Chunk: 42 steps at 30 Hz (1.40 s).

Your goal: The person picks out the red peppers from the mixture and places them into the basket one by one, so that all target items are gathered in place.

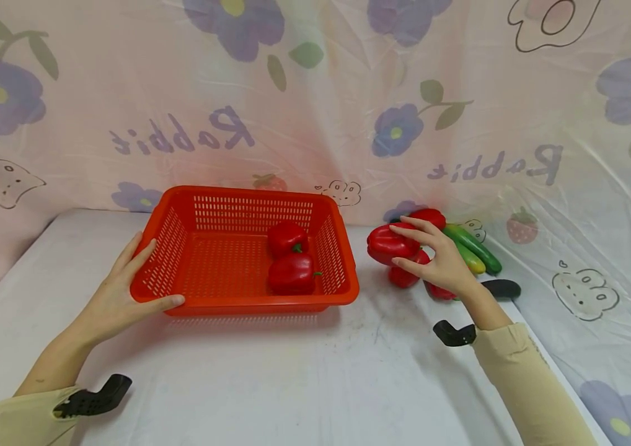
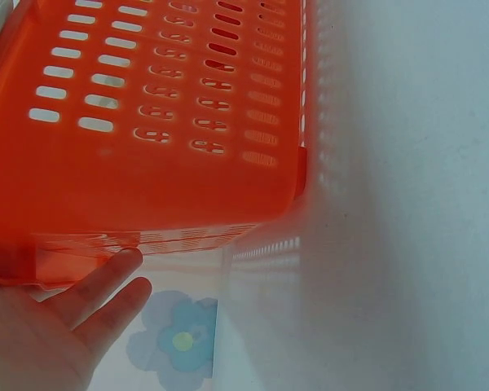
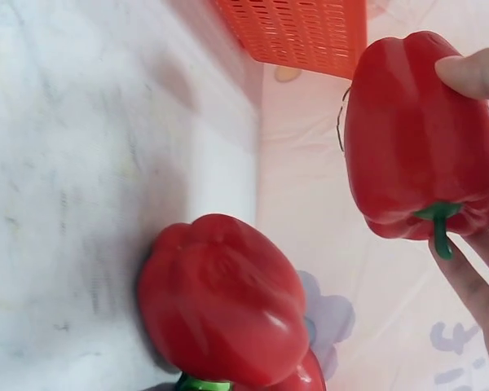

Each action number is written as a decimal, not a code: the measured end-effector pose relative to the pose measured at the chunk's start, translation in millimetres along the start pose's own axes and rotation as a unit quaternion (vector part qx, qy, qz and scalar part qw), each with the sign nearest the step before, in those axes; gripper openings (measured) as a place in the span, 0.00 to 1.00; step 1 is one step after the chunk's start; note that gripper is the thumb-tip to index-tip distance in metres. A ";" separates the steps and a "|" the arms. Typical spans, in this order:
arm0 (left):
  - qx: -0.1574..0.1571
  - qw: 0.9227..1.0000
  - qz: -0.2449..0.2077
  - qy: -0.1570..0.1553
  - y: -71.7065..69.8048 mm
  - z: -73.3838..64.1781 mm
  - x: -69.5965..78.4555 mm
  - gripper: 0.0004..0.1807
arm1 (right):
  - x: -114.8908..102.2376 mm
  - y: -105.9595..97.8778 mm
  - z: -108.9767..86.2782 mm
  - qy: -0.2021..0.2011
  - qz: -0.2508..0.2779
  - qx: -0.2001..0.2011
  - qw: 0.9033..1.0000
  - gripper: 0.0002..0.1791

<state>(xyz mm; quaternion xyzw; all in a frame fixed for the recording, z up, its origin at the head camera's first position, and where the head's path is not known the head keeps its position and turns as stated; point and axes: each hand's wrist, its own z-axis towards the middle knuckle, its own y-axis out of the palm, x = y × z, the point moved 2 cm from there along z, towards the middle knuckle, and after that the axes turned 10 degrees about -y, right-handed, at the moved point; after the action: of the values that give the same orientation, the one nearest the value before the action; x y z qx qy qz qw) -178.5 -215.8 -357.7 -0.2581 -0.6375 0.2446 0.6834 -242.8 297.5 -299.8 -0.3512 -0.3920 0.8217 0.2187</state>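
My left hand (image 1: 117,297) holds the left end of a red plastic basket (image 1: 248,301), thumb on its near rim and fingers along the left rim. In the left wrist view, two fingers reach past the corner of the basket (image 2: 147,187). Two red bell peppers, one behind (image 1: 286,238) and one in front (image 1: 291,274), lie in the basket's right part. My right hand (image 1: 432,257) grips another red bell pepper (image 1: 388,244) between thumb and fingers, raised above the table. The right wrist view shows this pepper (image 3: 424,134) with its green stem pointing down.
Right of the basket, more red bell peppers (image 1: 403,275) lie grouped, one showing large in the right wrist view (image 3: 220,301). Beside them are a green cucumber-like vegetable (image 1: 474,248), a yellow-green one (image 1: 470,259) and a dark eggplant-like one (image 1: 502,288). A patterned curtain (image 1: 315,111) hangs behind the white table (image 1: 271,384).
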 end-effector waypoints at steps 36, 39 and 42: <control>0.001 1.000 -0.005 0.001 0.2 -1.2 0.0 0.60 | -16.7 -4.6 30.5 -0.018 0.007 0.014 1.000 0.33; 0.001 1.000 -0.004 0.002 -0.1 -1.1 0.1 0.60 | -19.6 -2.6 34.9 -0.024 0.006 0.014 1.000 0.33; 0.001 1.000 -0.003 0.003 -0.2 -0.8 0.2 0.60 | -22.5 -0.8 38.6 -0.033 0.008 0.015 0.999 0.33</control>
<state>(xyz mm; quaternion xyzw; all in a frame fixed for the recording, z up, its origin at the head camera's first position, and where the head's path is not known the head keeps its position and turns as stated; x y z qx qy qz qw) -177.7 -215.8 -357.5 -0.2558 -0.6361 0.2425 0.6863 -256.8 264.7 -272.8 -0.3237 -0.3842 0.8401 0.2044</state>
